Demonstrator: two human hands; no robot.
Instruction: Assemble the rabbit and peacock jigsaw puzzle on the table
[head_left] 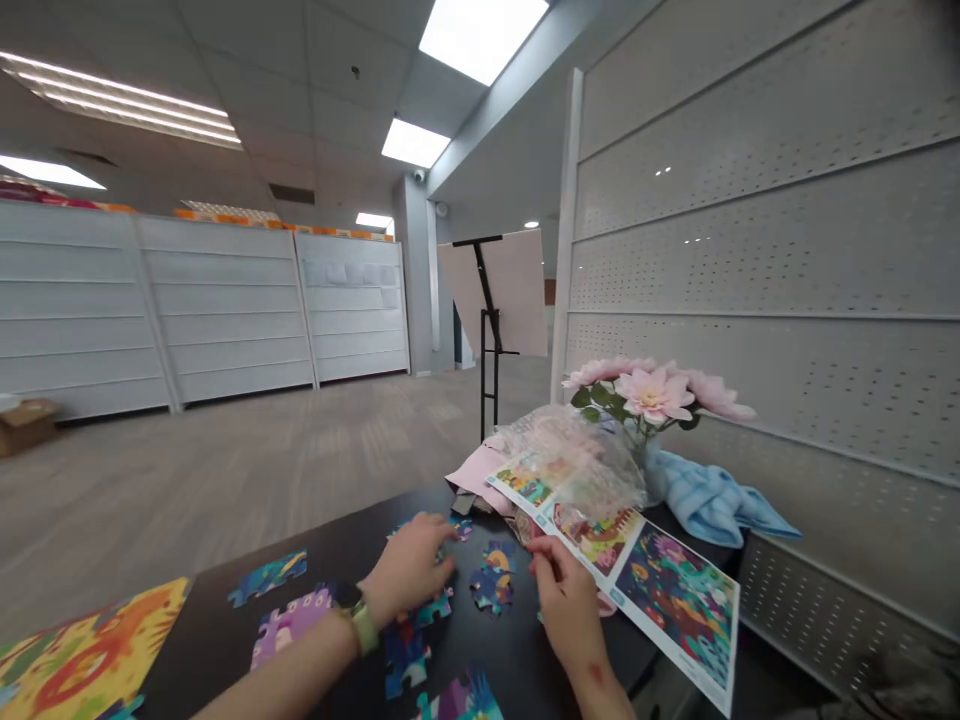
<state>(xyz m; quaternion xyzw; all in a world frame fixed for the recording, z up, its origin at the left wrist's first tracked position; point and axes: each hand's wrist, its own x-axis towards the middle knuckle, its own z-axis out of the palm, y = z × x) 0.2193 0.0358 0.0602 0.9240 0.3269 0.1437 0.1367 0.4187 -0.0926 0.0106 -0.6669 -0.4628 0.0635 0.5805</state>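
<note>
My left hand reaches over the joined jigsaw puzzle pieces on the black table, palm down, with thumb and fingers apart. Its fingertips are over pieces and partly hide them. A dark watch with a green strap is on that wrist. My right hand is beside the printed picture sheet, thumb and forefinger pinched together near its edge; what they hold, if anything, is too small to make out. Between the hands lies a small joined cluster of blue and orange puzzle pieces.
Purple puzzle pieces, a blue-green section and a yellow-orange puzzle section lie to the left. Clear plastic wrap, a vase of pink flowers and a blue checked cloth stand at back right, before a perforated panel.
</note>
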